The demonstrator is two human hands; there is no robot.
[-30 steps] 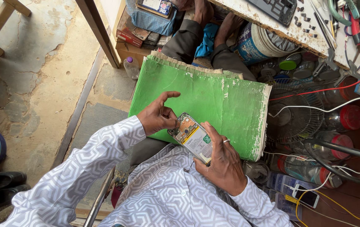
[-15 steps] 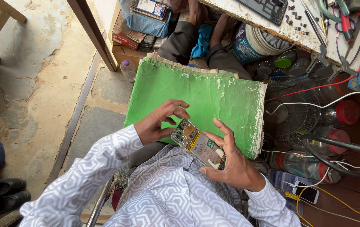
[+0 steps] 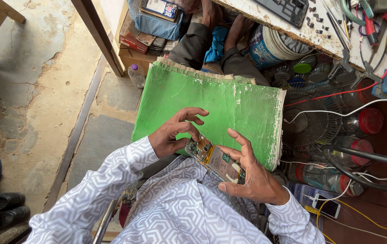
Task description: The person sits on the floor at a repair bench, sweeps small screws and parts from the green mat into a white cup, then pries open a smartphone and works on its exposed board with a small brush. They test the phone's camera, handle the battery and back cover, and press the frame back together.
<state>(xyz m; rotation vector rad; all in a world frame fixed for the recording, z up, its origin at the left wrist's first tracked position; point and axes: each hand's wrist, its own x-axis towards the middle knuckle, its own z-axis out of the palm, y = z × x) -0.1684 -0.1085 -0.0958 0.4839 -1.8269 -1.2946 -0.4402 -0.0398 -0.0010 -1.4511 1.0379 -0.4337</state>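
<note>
An opened phone (image 3: 215, 160) with its back off, circuit board and gold battery showing, lies across my lap at the near edge of a worn green board (image 3: 211, 101). My right hand (image 3: 252, 174) cradles it from below and the right, fingers spread along its side. My left hand (image 3: 173, 133) is curled over the phone's upper left end, fingertips touching the circuit board there. Both arms wear a grey and white patterned shirt.
Right of the green board lie a small fan (image 3: 313, 122), cables, jars and another phone (image 3: 327, 205) on the floor. A cluttered workbench (image 3: 338, 27) with tools runs along the top right. A paint bucket (image 3: 270, 45), boxes and a wooden post (image 3: 98, 36) stand beyond.
My left hand has lifted off the green board and curled onto the phone's upper end. The phone has turned slightly and sits lower on my lap in my right hand.
</note>
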